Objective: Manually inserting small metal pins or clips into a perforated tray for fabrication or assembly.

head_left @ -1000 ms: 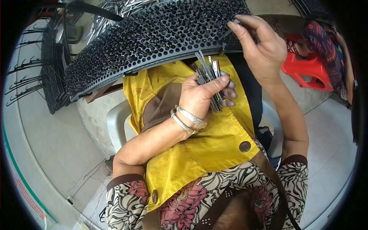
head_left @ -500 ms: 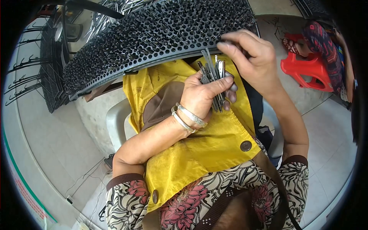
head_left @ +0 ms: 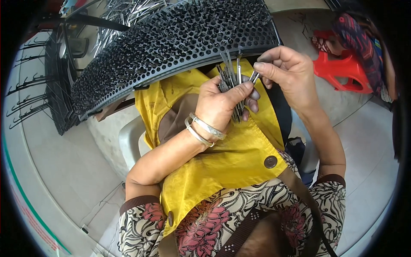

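Observation:
My left hand is closed around a bundle of thin flat metal strips, some silver and some dark, held upright over my lap. The ends of the strips stick out above and below the fist. Just right of the bundle, my right hand pinches a small silver metal strip between thumb and fingertips. That strip slants close to my left thumb. Beyond both hands stands a wide dark perforated panel, its holes packed with short black pieces; the holes near its right front edge look bare.
A pile of loose silver metal strips lies behind the panel. Black hooked rods hang at the left. A red plastic stool stands at right beside another person's patterned clothing. A yellow apron covers my lap.
My right hand has come down from the panel's edge toward the bundle and now pinches a strip beside it. My left hand keeps its hold. The view has shifted slightly.

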`<state>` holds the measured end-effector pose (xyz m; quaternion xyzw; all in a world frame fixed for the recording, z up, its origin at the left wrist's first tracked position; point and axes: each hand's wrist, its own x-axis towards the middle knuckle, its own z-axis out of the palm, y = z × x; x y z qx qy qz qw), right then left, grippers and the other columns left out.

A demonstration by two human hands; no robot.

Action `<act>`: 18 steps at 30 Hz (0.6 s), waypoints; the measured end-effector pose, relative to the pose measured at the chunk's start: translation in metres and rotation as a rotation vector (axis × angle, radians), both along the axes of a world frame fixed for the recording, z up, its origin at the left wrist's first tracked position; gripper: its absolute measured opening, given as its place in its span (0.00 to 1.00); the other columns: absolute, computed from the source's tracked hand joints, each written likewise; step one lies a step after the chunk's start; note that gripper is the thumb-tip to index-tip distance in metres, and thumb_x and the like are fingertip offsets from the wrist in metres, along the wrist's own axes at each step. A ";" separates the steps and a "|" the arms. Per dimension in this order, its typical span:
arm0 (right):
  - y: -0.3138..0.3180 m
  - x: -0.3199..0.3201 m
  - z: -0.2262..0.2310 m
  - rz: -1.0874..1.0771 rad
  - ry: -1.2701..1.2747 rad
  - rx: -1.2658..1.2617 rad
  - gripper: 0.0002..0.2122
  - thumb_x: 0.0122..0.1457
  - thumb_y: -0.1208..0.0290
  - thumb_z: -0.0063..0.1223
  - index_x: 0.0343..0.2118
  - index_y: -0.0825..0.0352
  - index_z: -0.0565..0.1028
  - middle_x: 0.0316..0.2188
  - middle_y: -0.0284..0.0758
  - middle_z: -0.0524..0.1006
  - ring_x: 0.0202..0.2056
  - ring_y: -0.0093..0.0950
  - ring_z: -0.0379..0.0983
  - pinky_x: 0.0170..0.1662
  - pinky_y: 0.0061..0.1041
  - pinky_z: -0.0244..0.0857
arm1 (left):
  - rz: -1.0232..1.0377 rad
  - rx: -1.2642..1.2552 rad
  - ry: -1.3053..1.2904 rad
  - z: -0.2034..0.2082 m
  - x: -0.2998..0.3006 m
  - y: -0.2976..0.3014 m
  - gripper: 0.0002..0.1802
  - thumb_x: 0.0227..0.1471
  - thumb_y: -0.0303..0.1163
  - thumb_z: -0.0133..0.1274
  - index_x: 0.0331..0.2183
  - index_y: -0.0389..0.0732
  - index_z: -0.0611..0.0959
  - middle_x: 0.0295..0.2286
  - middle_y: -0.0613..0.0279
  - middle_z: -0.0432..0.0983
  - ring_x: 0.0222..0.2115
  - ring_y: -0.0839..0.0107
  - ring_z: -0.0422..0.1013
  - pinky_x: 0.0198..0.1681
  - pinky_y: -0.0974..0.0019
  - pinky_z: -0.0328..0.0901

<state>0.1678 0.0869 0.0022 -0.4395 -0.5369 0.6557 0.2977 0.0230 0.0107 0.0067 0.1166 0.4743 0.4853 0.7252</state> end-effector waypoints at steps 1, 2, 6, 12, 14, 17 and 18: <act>-0.001 0.000 -0.003 -0.029 0.032 0.026 0.04 0.48 0.78 0.54 0.26 0.72 0.72 0.18 0.29 0.72 0.17 0.14 0.64 0.20 0.11 0.58 | 0.010 -0.006 -0.006 -0.001 0.001 0.000 0.05 0.48 0.25 0.49 0.30 0.34 0.73 0.21 0.57 0.73 0.17 0.71 0.70 0.14 0.74 0.62; -0.001 0.001 -0.004 -0.058 0.063 0.053 0.04 0.48 0.78 0.55 0.26 0.72 0.72 0.17 0.29 0.72 0.17 0.14 0.64 0.20 0.11 0.58 | 0.020 -0.013 -0.012 -0.001 0.001 0.001 0.05 0.48 0.25 0.49 0.29 0.35 0.72 0.21 0.57 0.73 0.17 0.71 0.70 0.14 0.74 0.62; 0.007 0.001 -0.002 -0.200 -0.009 0.207 0.04 0.48 0.79 0.55 0.26 0.72 0.72 0.17 0.28 0.72 0.17 0.13 0.64 0.20 0.11 0.57 | 0.050 -0.026 0.027 -0.001 0.000 0.001 0.05 0.49 0.26 0.48 0.29 0.35 0.72 0.21 0.57 0.73 0.18 0.70 0.70 0.14 0.73 0.62; 0.036 -0.007 0.000 -0.407 -0.188 0.743 0.05 0.45 0.78 0.59 0.26 0.71 0.74 0.19 0.27 0.73 0.21 0.11 0.66 0.25 0.09 0.59 | 0.073 -0.025 0.011 -0.003 0.002 0.000 0.06 0.50 0.28 0.48 0.28 0.35 0.72 0.21 0.56 0.73 0.18 0.69 0.71 0.14 0.72 0.63; 0.040 -0.015 0.000 -0.410 -0.222 0.823 0.05 0.45 0.78 0.59 0.25 0.71 0.74 0.19 0.26 0.73 0.21 0.11 0.66 0.25 0.09 0.60 | 0.087 -0.010 -0.004 -0.002 0.002 0.000 0.06 0.49 0.27 0.49 0.28 0.35 0.72 0.21 0.57 0.72 0.18 0.69 0.70 0.14 0.72 0.63; 0.048 -0.023 -0.004 -0.406 -0.245 0.991 0.05 0.44 0.78 0.59 0.25 0.70 0.75 0.19 0.27 0.73 0.21 0.12 0.67 0.25 0.11 0.61 | 0.141 -0.048 0.018 0.000 0.004 -0.001 0.06 0.48 0.27 0.50 0.28 0.34 0.73 0.20 0.59 0.71 0.17 0.70 0.69 0.14 0.71 0.63; 0.050 -0.026 -0.005 -0.399 -0.235 1.078 0.05 0.44 0.78 0.59 0.24 0.69 0.75 0.19 0.28 0.74 0.21 0.13 0.67 0.25 0.12 0.61 | 0.142 -0.048 0.017 -0.001 0.003 -0.002 0.06 0.48 0.27 0.50 0.28 0.34 0.73 0.20 0.59 0.71 0.17 0.70 0.69 0.14 0.71 0.63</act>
